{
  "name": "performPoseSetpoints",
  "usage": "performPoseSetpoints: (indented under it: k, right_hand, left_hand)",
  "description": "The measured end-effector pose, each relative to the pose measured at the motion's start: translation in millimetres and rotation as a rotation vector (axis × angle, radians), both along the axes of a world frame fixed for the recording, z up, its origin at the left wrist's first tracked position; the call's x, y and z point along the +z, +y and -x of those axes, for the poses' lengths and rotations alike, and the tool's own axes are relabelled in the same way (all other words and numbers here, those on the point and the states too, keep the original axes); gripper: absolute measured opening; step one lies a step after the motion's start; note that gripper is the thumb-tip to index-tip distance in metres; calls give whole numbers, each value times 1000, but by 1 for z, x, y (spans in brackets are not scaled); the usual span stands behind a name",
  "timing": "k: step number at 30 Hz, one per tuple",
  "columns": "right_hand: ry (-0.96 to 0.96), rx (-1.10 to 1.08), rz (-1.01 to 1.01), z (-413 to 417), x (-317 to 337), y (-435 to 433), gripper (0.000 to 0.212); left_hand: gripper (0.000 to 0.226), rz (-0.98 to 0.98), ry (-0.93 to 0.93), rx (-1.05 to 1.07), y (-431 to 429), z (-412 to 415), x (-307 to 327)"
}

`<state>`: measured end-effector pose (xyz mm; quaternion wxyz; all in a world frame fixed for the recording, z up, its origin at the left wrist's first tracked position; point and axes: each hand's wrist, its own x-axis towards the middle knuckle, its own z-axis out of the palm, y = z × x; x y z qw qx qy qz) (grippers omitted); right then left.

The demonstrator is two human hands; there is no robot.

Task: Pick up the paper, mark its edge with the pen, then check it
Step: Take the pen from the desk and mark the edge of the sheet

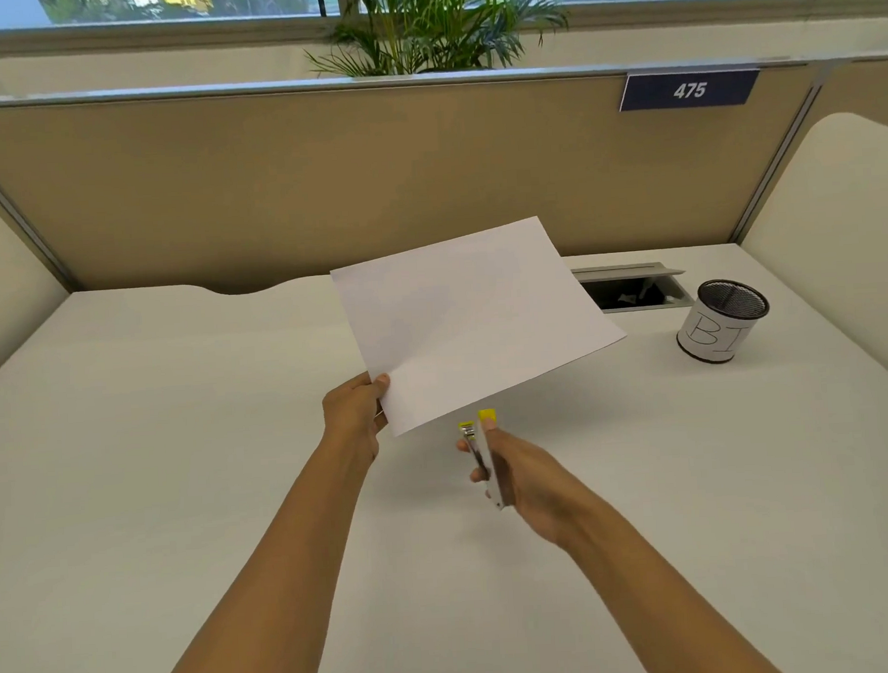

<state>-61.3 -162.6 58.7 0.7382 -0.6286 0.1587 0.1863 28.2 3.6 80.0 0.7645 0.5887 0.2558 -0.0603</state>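
Observation:
A blank white sheet of paper (pixel 474 319) hangs tilted above the white desk (pixel 180 453). My left hand (pixel 356 413) pinches its near left corner, thumb on top. Just below the sheet's near edge, my right hand (pixel 516 476) grips a white tool with yellow tips (pixel 484 452). It looks like a small stapler or a pen with its cap, and its yellow ends point up toward the paper. A small gap separates the tool from the paper's edge.
A black mesh cup (pixel 721 321) wrapped in a hand-lettered white label stands at the right. An open cable hatch (pixel 635 290) lies behind the paper. Tan partition walls (pixel 269 191) enclose the desk, with a "475" sign (pixel 689 90) and a plant (pixel 436 28) beyond.

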Motion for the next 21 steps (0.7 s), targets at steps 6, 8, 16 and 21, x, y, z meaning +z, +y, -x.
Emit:
performPoseSetpoints:
  k: [6, 8, 16, 21]
  right_hand:
    - [27, 84, -76, 4, 11, 25, 22]
    - [41, 94, -79, 4, 14, 30, 21]
    - [92, 50, -129, 2, 21, 36, 32]
    - [129, 29, -104, -3, 25, 36, 41]
  left_hand:
    - [34, 3, -2, 11, -10, 6, 10]
    - [33, 5, -1, 12, -12, 7, 12]
    - [32, -16, -6, 20, -17, 14, 16]
    - [32, -28, -5, 24, -20, 17, 18]
